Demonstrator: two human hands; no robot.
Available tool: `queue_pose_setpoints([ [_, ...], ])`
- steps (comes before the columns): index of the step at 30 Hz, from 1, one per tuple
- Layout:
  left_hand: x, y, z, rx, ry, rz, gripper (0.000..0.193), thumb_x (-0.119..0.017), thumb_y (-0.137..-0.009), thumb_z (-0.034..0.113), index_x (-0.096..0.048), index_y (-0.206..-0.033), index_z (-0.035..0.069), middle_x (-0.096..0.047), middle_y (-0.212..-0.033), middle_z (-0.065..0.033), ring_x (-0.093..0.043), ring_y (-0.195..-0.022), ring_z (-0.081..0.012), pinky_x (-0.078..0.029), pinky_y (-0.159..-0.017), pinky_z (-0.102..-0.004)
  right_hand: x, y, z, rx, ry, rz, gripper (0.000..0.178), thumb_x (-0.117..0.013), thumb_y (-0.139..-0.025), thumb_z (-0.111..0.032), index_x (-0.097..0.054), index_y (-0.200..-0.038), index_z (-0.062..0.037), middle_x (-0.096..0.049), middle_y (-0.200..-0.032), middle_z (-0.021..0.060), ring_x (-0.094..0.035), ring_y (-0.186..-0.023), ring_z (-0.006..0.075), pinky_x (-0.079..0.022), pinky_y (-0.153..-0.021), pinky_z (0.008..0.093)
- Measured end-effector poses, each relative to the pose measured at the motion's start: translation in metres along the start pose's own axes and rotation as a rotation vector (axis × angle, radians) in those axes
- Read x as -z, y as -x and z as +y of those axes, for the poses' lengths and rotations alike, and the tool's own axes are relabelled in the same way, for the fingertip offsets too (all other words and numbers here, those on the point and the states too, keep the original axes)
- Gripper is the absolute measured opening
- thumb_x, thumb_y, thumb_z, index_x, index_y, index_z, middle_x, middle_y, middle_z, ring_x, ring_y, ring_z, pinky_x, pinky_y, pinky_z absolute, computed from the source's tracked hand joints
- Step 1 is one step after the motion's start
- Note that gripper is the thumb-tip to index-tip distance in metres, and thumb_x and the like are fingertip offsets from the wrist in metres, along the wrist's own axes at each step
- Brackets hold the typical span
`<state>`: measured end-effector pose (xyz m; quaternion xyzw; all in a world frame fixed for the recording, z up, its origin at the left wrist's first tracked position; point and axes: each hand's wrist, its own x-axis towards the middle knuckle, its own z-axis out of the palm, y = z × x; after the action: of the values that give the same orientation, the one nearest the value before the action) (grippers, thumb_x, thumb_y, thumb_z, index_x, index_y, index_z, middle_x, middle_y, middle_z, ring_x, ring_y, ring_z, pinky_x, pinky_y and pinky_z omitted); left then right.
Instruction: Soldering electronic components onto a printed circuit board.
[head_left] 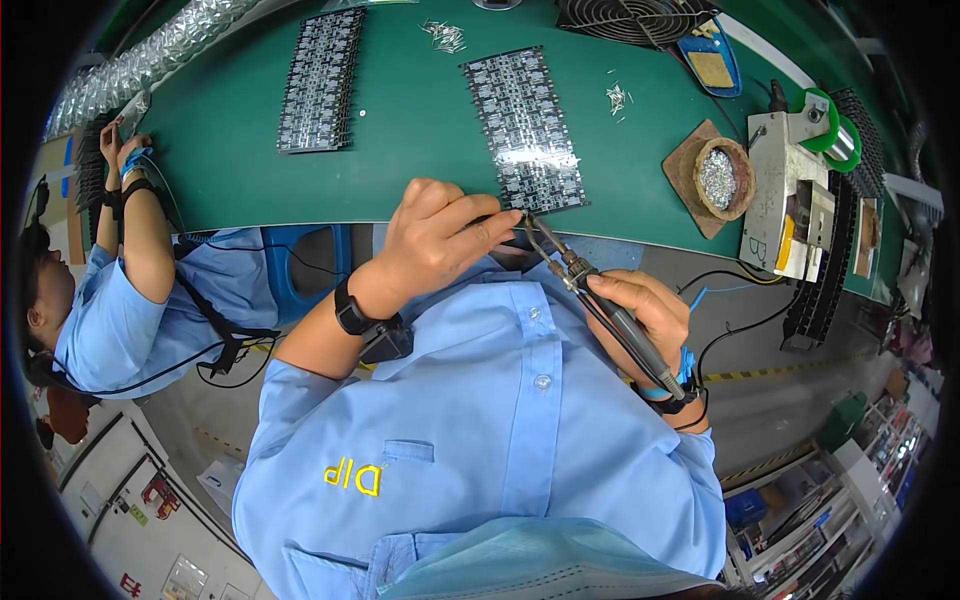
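At the front edge of the green table, my left hand (430, 235) is closed in a pinch. A small dark piece shows at its fingertips, too hidden to name. My right hand (645, 305) grips a soldering iron (628, 330) with a grey handle and a thin feed tube beside its tip. The iron's tip points up and left, close to my left fingertips. Just beyond both hands lies a panel of black circuit boards (525, 120) with white markings. Farther left is a stack of similar panels (320, 85).
Small metal pins lie in two piles, one (443, 37) between the panels, another (617, 100) farther right. A round bowl of silvery bits (718, 180) stands beside a machine with a green solder spool (845, 143). A fan (630, 18) sits behind. A co-worker (120, 290) sits left.
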<state>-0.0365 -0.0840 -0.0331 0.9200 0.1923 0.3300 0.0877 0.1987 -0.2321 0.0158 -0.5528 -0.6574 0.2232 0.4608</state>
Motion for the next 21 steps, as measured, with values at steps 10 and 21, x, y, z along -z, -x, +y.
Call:
queue_pose_setpoints([
  [10, -0.0003, -0.0008, 0.0003, 0.003, -0.012, 0.002, 0.034, -0.084, -0.07, 0.026, -0.079, -0.103, 0.017, -0.069, -0.098, 0.0065, -0.054, -0.082, -0.0151, -0.039, -0.071, -0.0315, 0.0016, -0.0045, -0.0025, -0.017, -0.001, -0.019, 0.036, -0.081, -0.073, 0.008, -0.074, -0.107, 0.0016, -0.074, -0.092, 0.0172, -0.074, -0.079, 0.0285, -0.058, -0.07, 0.0328],
  [21, -0.0008, -0.0005, 0.0006, 0.016, 0.006, 0.012, 0.034, -0.084, -0.069, 0.025, -0.079, -0.102, 0.018, -0.068, -0.098, 0.0073, -0.054, -0.082, -0.0151, -0.039, -0.07, -0.0315, 0.0028, -0.0049, -0.0038, -0.06, -0.023, -0.032, 0.036, -0.081, -0.072, 0.01, -0.072, -0.106, 0.0033, -0.074, -0.093, 0.018, -0.074, -0.08, 0.0268, -0.057, -0.069, 0.0305],
])
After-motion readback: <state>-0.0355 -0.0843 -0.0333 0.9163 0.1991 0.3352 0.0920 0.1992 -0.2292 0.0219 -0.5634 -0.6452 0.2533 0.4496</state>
